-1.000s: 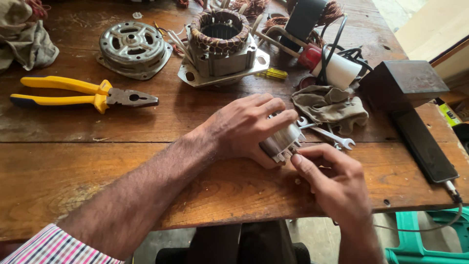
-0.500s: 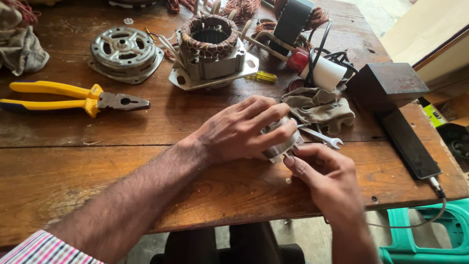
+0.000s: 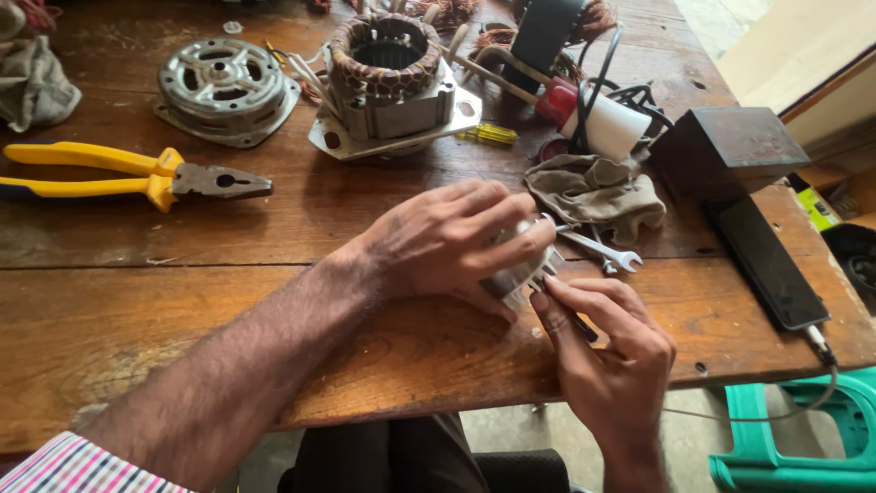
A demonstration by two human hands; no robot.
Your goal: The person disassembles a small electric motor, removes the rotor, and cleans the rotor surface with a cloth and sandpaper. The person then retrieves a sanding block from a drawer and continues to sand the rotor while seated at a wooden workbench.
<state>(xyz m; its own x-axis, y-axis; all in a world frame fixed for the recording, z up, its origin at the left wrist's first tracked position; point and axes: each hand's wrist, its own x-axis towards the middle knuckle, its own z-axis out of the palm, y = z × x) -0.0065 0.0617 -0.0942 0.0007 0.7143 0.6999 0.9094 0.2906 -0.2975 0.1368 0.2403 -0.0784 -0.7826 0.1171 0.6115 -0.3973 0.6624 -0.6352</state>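
Silvery metal motor part (image 3: 522,270), mostly hidden under left hand (image 3: 447,239).

pliers (image 3: 137,175) left on table (image 3: 274,292), stator (image 3: 388,82) behind hands, wrench (image 3: 602,251) right

A worn wooden table (image 3: 137,310) fills the view, daylit. Below its right corner stands a green plastic stool (image 3: 794,438) on grey floor (image 3: 511,429); pale wall beyond the table's far right.

The hands (image 3: 538,274) hide most of a small metal part (image 3: 520,274).
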